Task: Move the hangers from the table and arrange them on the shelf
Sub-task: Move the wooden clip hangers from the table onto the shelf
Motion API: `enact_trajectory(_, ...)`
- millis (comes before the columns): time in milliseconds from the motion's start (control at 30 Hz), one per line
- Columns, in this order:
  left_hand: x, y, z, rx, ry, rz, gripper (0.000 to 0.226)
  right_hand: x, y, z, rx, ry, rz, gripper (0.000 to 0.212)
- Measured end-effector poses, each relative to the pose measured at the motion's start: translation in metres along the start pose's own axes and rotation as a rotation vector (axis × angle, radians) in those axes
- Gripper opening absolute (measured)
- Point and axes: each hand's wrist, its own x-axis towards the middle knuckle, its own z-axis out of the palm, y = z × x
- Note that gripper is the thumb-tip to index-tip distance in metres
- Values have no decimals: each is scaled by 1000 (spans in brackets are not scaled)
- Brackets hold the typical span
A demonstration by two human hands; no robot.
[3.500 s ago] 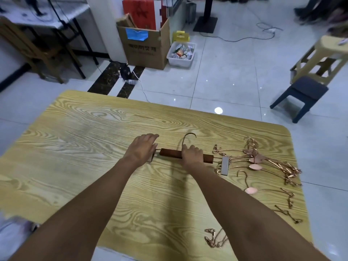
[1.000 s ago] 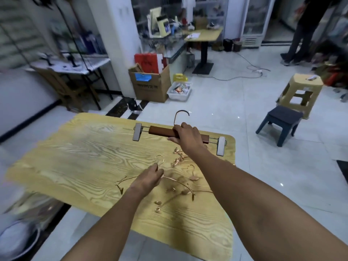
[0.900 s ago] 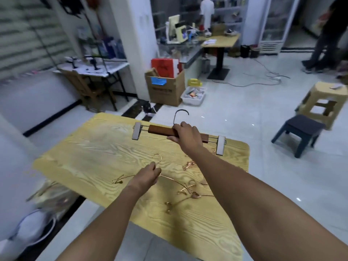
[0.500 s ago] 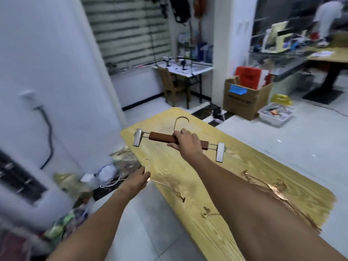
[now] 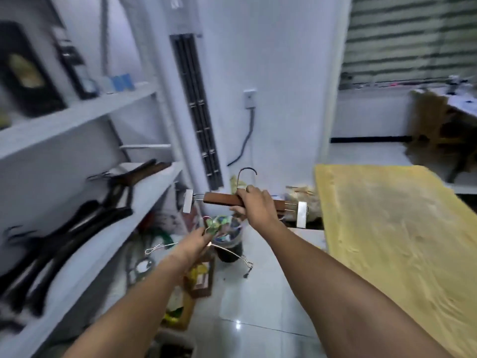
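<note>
While both hands carry: lay each hanger flat beside the dark ones.
Shelf (image 5: 144, 202): at nine o'clock, hangers already on it.
Left hand (image 5: 196, 241): pinched on wire hanger (image 5: 232, 254), six o'clock.
Right hand (image 5: 255, 205): clamped on wooden hanger (image 5: 222, 198), centre.
Surface (image 5: 387, 228): three o'clock.

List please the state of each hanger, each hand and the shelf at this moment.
Wooden clip hanger: held in the air, level, hook up.
Thin metal hanger: held in the air over the floor.
Right hand: closed on the wooden bar.
Left hand: closed on the metal hanger.
Shelf: already holds dark hangers.
</note>
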Motion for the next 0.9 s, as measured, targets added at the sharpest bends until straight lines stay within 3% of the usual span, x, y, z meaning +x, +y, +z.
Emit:
enact_trajectory(100, -43, -48, -1, 48, 7, -201, 26, 12, -53, 18, 27, -46, -141, 44)
enact_trajectory(200, -98, -88, 2, 85, 66, -266, 36, 18, -108, 38, 51, -82, -254, 44)
enact_trajectory(267, -142, -108, 3, 178, 47, -334, 30, 16, -151, 53, 69, -105, -341, 45)
enact_trajectory(333, -186, -119, -1, 16, 13, -518, 16, 9, -190, 65, 78, -133, -423, 47)
enact_trajectory(400, -230, -130, -4, -33, -37, -627, 15, -1, -228, 78, 89, -169, -510, 47)
enact_trajectory(700, -391, -146, 0, -119, 48, -887, 28, -66, -374, 102, 115, -243, -767, 46)
enact_trajectory(833, -457, -144, -1, -166, 163, -982, 18, -101, -429, 97, 122, -251, -858, 49)
enact_trajectory(900, -488, -144, -3, -134, 122, -998, 27, -122, -457, 94, 125, -254, -918, 49)
